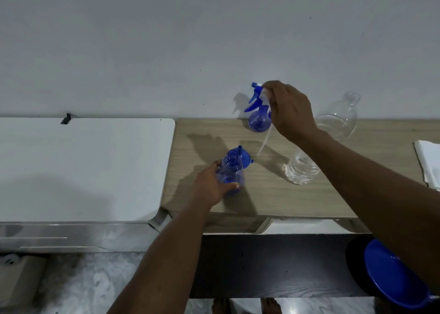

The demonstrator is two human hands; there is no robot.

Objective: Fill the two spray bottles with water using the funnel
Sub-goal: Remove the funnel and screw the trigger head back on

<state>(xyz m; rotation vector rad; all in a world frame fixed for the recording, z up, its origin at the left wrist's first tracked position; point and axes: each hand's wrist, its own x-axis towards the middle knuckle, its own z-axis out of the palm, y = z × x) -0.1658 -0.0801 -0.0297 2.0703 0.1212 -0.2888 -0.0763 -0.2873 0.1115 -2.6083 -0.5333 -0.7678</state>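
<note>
My left hand [214, 185] grips the body of a clear blue spray bottle [230, 170] that stands on the wooden table [262, 194] with its neck open. A blue funnel [245, 158] lies on the table just behind that bottle, touching it. My right hand [289, 109] is raised at the back and holds a blue and white trigger spray head [256, 95]; its white dip tube [263, 142] hangs free down to the left. The second blue spray bottle [259, 121] stands by the wall under that hand. I cannot tell what is on its neck.
A clear plastic bottle with water [300, 169] stands under my right forearm. A clear glass carafe [340, 120] is at the back right, and white paper [428, 163] lies at the right edge. A white appliance top [83, 166] adjoins the table's left. A blue basin [392, 273] sits low right.
</note>
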